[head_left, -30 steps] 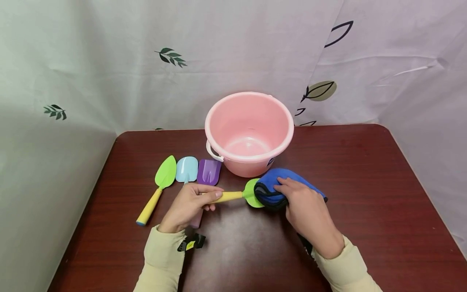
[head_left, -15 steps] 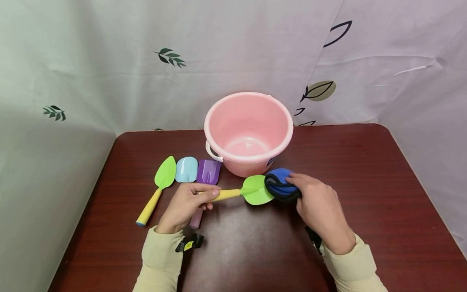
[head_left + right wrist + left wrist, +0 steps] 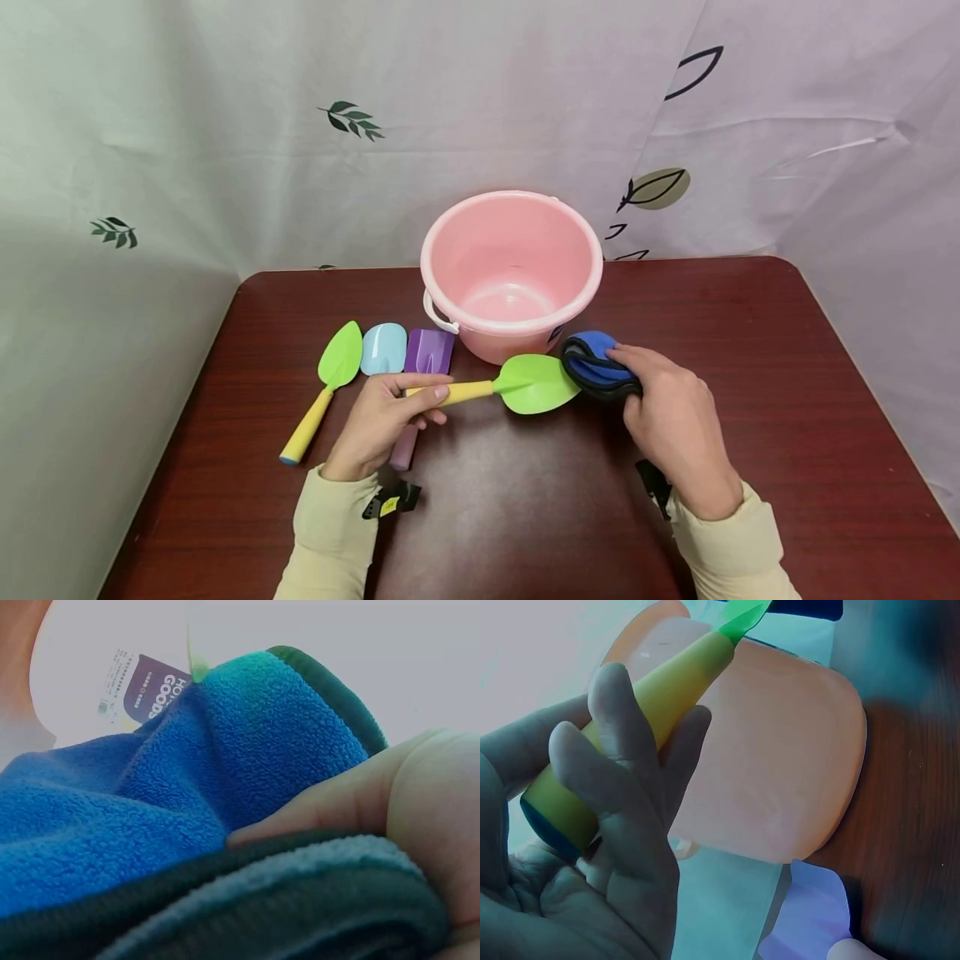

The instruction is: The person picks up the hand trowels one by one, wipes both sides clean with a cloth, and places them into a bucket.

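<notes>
My left hand (image 3: 390,421) grips the yellow handle of a toy trowel (image 3: 536,385) with a rounded green blade. The blade points right, in front of the bucket. In the left wrist view, fingers wrap the yellow handle (image 3: 679,682), whose blue end shows near the palm. My right hand (image 3: 678,425) holds a folded blue cloth (image 3: 600,362) with black edging at the blade's tip. Up close in the right wrist view, the fleecy cloth (image 3: 277,727) is bunched, with the thumb lying on it.
A pink bucket (image 3: 512,327) with a white handle stands at the back middle. Left of it lie another green trowel (image 3: 341,354), a light blue shovel (image 3: 384,348) and a purple shovel (image 3: 429,352) on the dark red table (image 3: 750,350). A patterned curtain (image 3: 262,125) hangs behind.
My right hand has slid the cloth rightward and slightly up along the blade to its tip, uncovering most of the green. My left hand has stayed nearly still.
</notes>
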`<state>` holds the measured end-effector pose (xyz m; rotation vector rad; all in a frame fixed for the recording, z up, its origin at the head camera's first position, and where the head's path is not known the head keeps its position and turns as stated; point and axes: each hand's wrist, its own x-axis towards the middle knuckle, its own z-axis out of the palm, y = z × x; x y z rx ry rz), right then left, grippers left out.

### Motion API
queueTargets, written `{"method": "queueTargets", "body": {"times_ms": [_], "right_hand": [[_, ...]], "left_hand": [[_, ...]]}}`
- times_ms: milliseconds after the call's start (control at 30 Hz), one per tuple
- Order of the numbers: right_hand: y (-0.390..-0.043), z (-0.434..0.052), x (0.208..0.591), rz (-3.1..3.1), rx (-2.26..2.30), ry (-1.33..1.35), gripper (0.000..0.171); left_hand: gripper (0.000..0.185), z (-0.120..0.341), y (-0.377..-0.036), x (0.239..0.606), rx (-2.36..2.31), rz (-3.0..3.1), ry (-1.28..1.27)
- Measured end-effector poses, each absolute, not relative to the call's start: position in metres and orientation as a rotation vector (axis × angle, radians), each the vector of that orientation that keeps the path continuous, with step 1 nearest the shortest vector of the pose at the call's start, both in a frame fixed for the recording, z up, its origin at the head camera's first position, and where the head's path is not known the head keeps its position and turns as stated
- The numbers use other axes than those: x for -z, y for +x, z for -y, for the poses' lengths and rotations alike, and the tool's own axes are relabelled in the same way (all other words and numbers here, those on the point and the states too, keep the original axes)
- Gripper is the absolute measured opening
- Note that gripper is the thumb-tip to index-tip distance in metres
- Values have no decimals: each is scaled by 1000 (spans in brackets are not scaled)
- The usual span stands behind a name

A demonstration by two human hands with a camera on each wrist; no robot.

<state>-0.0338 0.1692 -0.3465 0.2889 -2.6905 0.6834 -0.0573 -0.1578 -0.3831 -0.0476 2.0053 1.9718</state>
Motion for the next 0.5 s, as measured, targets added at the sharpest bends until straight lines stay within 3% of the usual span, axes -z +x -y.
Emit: {"method": "queueTargets", "body": {"times_ms": [500], "right_hand": [[-33,-168,347,2654,-735,294,56]], "left_hand": [[35,147,-56,386,-2142,-1913,-4]]}}
